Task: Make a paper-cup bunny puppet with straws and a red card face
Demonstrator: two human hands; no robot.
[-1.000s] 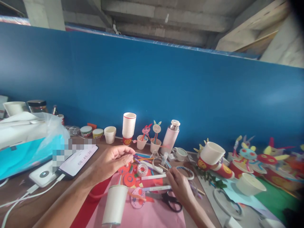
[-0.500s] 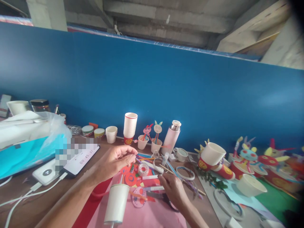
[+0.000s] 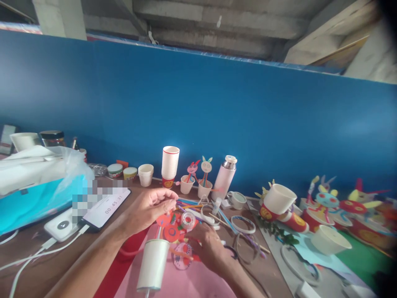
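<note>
My left hand [image 3: 158,207] is raised with its fingers curled in toward the thumb; whatever lies between the fingertips is too small or hidden to make out. Below it, a white paper cup [image 3: 153,265] has a straw through it and a red paper disc [image 3: 163,219] near the straw's top. My right hand [image 3: 208,242] reaches left over the paper cut-outs, fingers stretched out with nothing visible in them. Close to its fingertips are a red-orange paper disc [image 3: 170,233] and a pink decorated disc [image 3: 182,261]. A tape roll [image 3: 187,220] sits just beyond. Dark scissor handles [image 3: 231,252] show beside the right hand.
Pink paper [image 3: 130,285] covers the front of the table. Pipe cleaners, white rings and a pink thermos [image 3: 223,180] stand behind. A cup stack [image 3: 170,163] and two cup figures line the wall. A phone [image 3: 107,209] with cables lies left; several cup crafts stand right.
My right hand has moved left over the cut-outs, covering the white strip and marker that showed before. My left hand has hardly moved.
</note>
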